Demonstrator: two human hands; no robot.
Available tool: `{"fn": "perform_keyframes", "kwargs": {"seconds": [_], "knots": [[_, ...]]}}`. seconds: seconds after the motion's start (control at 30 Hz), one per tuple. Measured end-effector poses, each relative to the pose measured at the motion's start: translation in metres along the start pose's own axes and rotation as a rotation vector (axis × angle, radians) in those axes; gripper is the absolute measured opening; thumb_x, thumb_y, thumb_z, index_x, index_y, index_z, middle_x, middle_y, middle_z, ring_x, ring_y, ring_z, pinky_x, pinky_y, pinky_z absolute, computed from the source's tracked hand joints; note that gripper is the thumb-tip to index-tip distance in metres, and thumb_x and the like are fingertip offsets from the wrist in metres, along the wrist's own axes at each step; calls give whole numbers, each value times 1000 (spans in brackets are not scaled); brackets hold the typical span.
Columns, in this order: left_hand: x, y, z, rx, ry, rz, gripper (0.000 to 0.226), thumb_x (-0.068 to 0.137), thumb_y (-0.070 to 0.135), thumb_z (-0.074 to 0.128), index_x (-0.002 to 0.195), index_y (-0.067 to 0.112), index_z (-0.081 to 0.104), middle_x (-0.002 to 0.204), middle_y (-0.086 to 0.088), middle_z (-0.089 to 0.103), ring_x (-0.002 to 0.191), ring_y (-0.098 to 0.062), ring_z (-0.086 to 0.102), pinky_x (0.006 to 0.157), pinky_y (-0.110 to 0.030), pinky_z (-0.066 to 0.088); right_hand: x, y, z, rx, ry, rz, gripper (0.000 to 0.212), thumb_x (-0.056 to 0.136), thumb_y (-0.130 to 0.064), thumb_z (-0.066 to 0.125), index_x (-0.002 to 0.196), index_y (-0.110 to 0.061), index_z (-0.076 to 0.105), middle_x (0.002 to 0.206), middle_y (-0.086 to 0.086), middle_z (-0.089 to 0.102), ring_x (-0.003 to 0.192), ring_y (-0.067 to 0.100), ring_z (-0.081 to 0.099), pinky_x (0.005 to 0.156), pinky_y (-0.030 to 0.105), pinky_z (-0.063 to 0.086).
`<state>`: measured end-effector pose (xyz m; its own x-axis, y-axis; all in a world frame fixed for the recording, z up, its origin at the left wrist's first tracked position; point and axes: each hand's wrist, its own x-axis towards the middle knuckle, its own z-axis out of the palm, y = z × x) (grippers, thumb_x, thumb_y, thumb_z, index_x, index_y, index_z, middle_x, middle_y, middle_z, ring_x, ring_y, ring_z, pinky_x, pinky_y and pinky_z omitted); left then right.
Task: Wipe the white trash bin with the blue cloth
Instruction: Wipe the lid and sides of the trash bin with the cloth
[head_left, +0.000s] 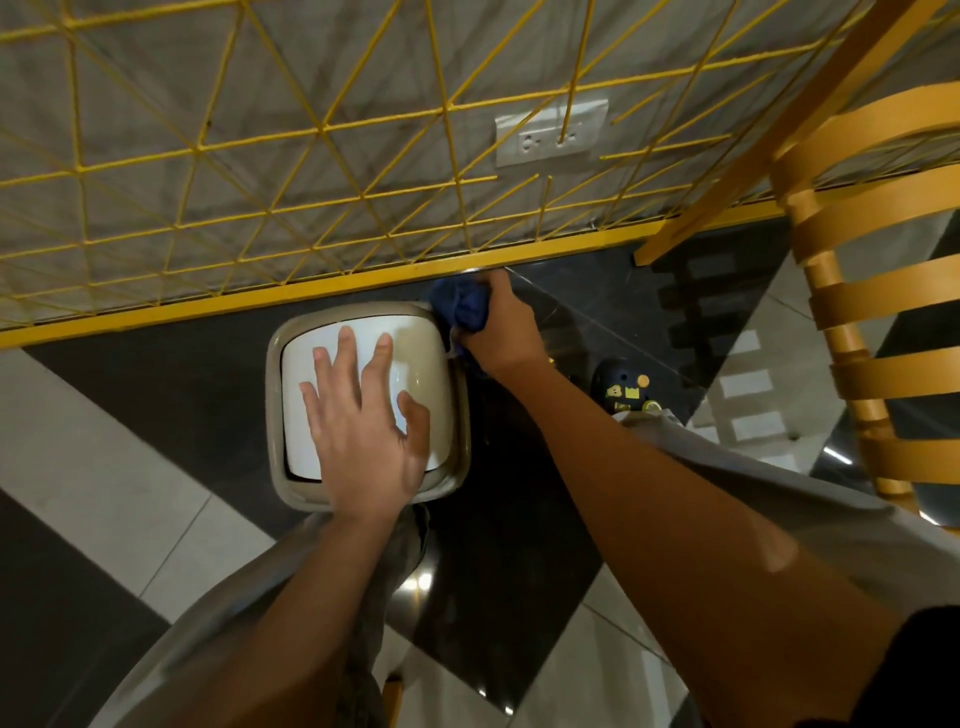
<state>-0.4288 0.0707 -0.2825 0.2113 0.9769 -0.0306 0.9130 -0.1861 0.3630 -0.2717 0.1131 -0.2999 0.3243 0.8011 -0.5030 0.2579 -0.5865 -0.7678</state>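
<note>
Your left hand (363, 426) lies flat, fingers spread, on the lid of the white trash bin (439, 364), which stands on the dark floor just beside the yellow railing (311, 291). Your right hand (501, 327) grips the bunched blue cloth (460, 306), apparently pressed against the bin's far right corner.

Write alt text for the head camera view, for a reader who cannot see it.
Seen from above, a person's left hand lies flat on the lid of a white trash bin while the right hand presses a bunched blue cloth against its far right corner. A yellow wire railing crosses behind the bin.
</note>
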Motion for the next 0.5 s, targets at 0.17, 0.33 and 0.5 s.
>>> {"fn": "perform_keyframes", "kwargs": {"seconds": [0.17, 0.33, 0.5], "knots": [[0, 1, 0, 6, -15, -4, 55, 88, 37, 25, 137, 16, 39, 152, -13, 27, 142, -37, 16, 113, -52, 14, -14, 0, 2, 108, 15, 146, 56, 84, -4, 64, 132, -5, 35, 125, 18, 56, 113, 31, 56, 75, 24, 41], [0, 2, -3, 16, -9, -7, 54, 88, 36, 28, 137, 17, 38, 152, -13, 27, 142, -36, 16, 114, -50, 12, -58, 29, 17, 399, 54, 358, 61, 82, -9, 68, 133, -7, 35, 133, 14, 50, 123, 29, 50, 96, 35, 43], [0, 3, -3, 46, -17, -4, 54, 85, 31, 30, 135, 16, 40, 150, -15, 29, 141, -38, 19, 113, -52, 14, -100, 50, 36, 564, 92, 427, 56, 84, -8, 65, 132, -13, 36, 133, 11, 50, 119, 23, 51, 90, 28, 42]]}}
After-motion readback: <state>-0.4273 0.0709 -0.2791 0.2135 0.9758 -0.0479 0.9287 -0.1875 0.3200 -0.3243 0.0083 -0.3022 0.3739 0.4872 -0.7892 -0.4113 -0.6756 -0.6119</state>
